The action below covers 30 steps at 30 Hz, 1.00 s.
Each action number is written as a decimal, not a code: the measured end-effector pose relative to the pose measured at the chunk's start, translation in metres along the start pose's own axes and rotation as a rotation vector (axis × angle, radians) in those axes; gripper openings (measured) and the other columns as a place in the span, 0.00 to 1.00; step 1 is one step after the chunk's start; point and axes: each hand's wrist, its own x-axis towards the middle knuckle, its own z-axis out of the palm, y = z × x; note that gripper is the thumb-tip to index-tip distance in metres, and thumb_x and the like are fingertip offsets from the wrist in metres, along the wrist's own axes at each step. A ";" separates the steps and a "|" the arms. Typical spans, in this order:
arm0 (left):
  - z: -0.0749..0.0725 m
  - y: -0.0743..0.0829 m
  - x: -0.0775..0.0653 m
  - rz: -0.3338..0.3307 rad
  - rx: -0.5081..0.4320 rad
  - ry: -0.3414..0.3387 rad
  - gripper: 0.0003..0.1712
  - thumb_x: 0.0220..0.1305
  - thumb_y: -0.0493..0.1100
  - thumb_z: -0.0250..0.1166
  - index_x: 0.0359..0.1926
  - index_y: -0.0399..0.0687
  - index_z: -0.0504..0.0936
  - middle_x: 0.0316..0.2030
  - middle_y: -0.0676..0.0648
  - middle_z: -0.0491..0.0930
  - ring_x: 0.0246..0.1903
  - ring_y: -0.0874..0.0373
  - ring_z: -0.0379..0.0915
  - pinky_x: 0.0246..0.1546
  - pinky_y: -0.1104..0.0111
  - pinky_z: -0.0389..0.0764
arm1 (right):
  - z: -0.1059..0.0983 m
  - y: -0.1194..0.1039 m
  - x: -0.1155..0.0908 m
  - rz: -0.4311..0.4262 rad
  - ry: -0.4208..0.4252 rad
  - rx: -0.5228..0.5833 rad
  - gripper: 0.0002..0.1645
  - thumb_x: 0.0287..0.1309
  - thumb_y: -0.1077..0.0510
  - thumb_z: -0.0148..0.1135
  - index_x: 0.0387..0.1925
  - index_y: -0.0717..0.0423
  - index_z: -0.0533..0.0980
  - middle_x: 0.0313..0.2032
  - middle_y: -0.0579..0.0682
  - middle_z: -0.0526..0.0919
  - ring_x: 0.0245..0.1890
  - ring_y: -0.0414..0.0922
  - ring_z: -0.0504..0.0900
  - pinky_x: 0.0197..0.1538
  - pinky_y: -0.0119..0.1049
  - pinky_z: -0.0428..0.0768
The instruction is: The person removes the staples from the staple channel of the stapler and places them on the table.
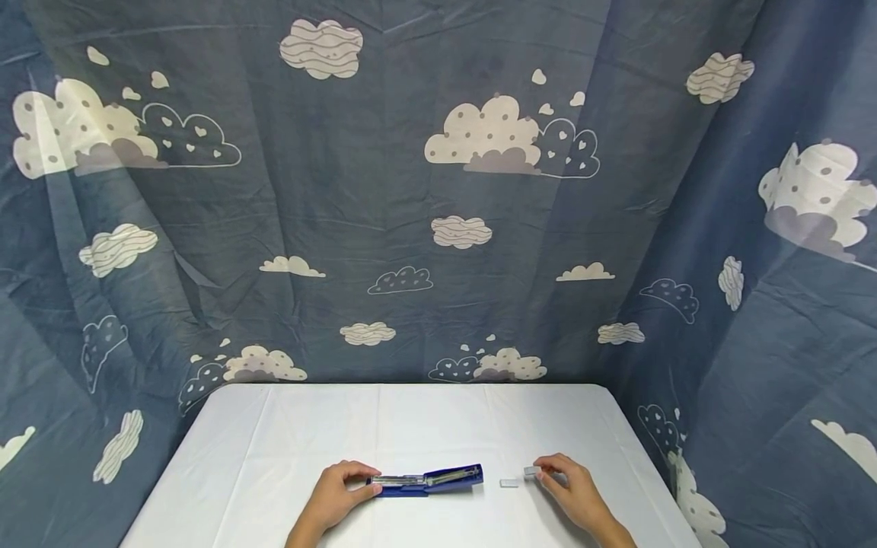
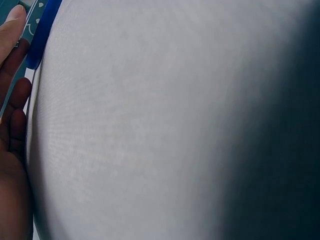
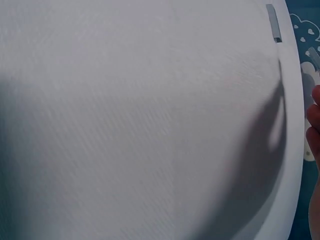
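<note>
A blue stapler (image 1: 428,482) lies opened out on the white table, its metal channel showing. My left hand (image 1: 337,491) grips its left end between thumb and fingers. In the left wrist view the hand (image 2: 12,100) is at the left edge beside the blue end of the stapler (image 2: 44,35). To the right, my right hand (image 1: 570,487) pinches a small grey staple strip (image 1: 531,472) just above the table. A second staple strip (image 1: 509,483) lies between the stapler and that hand. The right wrist view shows this lying strip (image 3: 273,24) and part of the right hand (image 3: 314,120).
The white tabletop (image 1: 425,418) extends behind and to both sides of the hands. A dark blue curtain (image 1: 384,198) with a cloud print hangs behind it and at both sides.
</note>
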 end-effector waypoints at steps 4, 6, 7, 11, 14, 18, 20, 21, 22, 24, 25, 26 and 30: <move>0.000 0.002 0.001 -0.004 -0.008 -0.001 0.13 0.56 0.60 0.77 0.42 0.69 0.90 0.41 0.66 0.87 0.45 0.68 0.79 0.52 0.65 0.78 | 0.003 -0.002 0.000 0.037 -0.024 -0.004 0.11 0.60 0.62 0.72 0.44 0.47 0.86 0.37 0.37 0.85 0.37 0.29 0.77 0.50 0.34 0.81; 0.000 0.002 0.001 -0.006 -0.011 -0.003 0.13 0.56 0.60 0.77 0.42 0.68 0.90 0.41 0.66 0.87 0.45 0.68 0.78 0.52 0.65 0.78 | 0.004 -0.002 -0.001 0.059 -0.040 -0.011 0.11 0.61 0.61 0.72 0.44 0.46 0.85 0.38 0.37 0.85 0.38 0.29 0.77 0.51 0.34 0.81; 0.001 0.002 0.001 -0.008 -0.013 -0.005 0.14 0.56 0.61 0.77 0.42 0.68 0.90 0.41 0.66 0.87 0.45 0.68 0.78 0.52 0.65 0.78 | 0.004 -0.002 -0.001 0.070 -0.047 -0.015 0.11 0.61 0.61 0.72 0.44 0.45 0.85 0.38 0.36 0.84 0.38 0.29 0.77 0.51 0.35 0.81; 0.001 0.002 0.001 -0.014 -0.019 -0.008 0.13 0.56 0.61 0.76 0.42 0.69 0.90 0.41 0.66 0.87 0.45 0.69 0.78 0.52 0.66 0.78 | 0.006 0.001 -0.002 0.098 -0.070 -0.026 0.11 0.62 0.60 0.71 0.45 0.44 0.85 0.37 0.33 0.83 0.39 0.29 0.77 0.52 0.35 0.81; 0.001 0.003 0.001 -0.012 -0.029 -0.007 0.12 0.56 0.60 0.77 0.42 0.70 0.90 0.41 0.65 0.87 0.45 0.69 0.78 0.52 0.66 0.78 | 0.006 0.003 -0.002 0.092 -0.082 -0.033 0.10 0.62 0.59 0.72 0.44 0.43 0.85 0.37 0.33 0.83 0.39 0.29 0.76 0.52 0.35 0.81; 0.001 0.002 0.001 -0.005 -0.035 -0.003 0.12 0.56 0.58 0.78 0.42 0.67 0.91 0.41 0.64 0.88 0.44 0.68 0.78 0.51 0.67 0.78 | 0.008 0.005 -0.004 0.088 -0.095 -0.059 0.09 0.62 0.59 0.72 0.42 0.41 0.85 0.39 0.32 0.84 0.42 0.29 0.79 0.53 0.35 0.82; 0.001 0.002 0.001 0.001 -0.034 0.002 0.13 0.56 0.58 0.78 0.42 0.67 0.91 0.41 0.63 0.88 0.44 0.67 0.78 0.50 0.67 0.78 | 0.009 0.005 -0.005 0.088 -0.099 -0.079 0.10 0.62 0.58 0.72 0.43 0.41 0.85 0.40 0.32 0.84 0.43 0.29 0.80 0.54 0.36 0.82; 0.001 0.001 0.001 -0.003 -0.032 0.003 0.13 0.56 0.59 0.78 0.42 0.67 0.91 0.41 0.64 0.88 0.44 0.68 0.78 0.50 0.67 0.78 | 0.009 0.005 -0.005 0.092 -0.099 -0.085 0.10 0.62 0.58 0.72 0.43 0.41 0.85 0.40 0.32 0.85 0.44 0.30 0.80 0.55 0.36 0.82; 0.001 0.001 0.001 -0.001 -0.029 0.006 0.13 0.56 0.59 0.77 0.42 0.67 0.91 0.41 0.64 0.88 0.43 0.68 0.78 0.50 0.67 0.78 | 0.010 0.005 -0.005 0.093 -0.098 -0.088 0.10 0.62 0.58 0.72 0.43 0.41 0.84 0.40 0.31 0.84 0.44 0.30 0.80 0.55 0.36 0.82; 0.002 0.001 0.001 -0.007 -0.025 0.009 0.12 0.56 0.59 0.77 0.41 0.69 0.91 0.40 0.65 0.88 0.43 0.70 0.78 0.50 0.67 0.78 | 0.010 0.006 -0.004 0.090 -0.097 -0.091 0.10 0.62 0.58 0.72 0.44 0.41 0.84 0.40 0.31 0.84 0.43 0.30 0.79 0.54 0.36 0.82; 0.002 0.001 0.001 -0.010 -0.022 0.010 0.12 0.56 0.60 0.77 0.41 0.69 0.91 0.40 0.65 0.87 0.43 0.70 0.78 0.51 0.67 0.77 | 0.010 0.006 -0.003 0.090 -0.098 -0.093 0.10 0.62 0.58 0.71 0.44 0.41 0.84 0.40 0.31 0.84 0.42 0.29 0.79 0.54 0.36 0.82; 0.002 0.000 0.000 -0.013 -0.020 0.013 0.12 0.56 0.60 0.77 0.41 0.69 0.91 0.40 0.65 0.87 0.44 0.70 0.78 0.51 0.67 0.77 | 0.011 0.007 -0.003 0.090 -0.099 -0.096 0.10 0.63 0.58 0.71 0.44 0.41 0.84 0.39 0.31 0.84 0.42 0.29 0.78 0.54 0.36 0.82; 0.003 0.000 0.000 0.004 -0.017 0.032 0.12 0.56 0.58 0.78 0.41 0.68 0.91 0.40 0.64 0.88 0.43 0.69 0.78 0.50 0.66 0.78 | 0.011 0.007 -0.002 0.090 -0.115 -0.137 0.08 0.64 0.56 0.70 0.44 0.40 0.84 0.39 0.30 0.83 0.43 0.32 0.79 0.57 0.39 0.82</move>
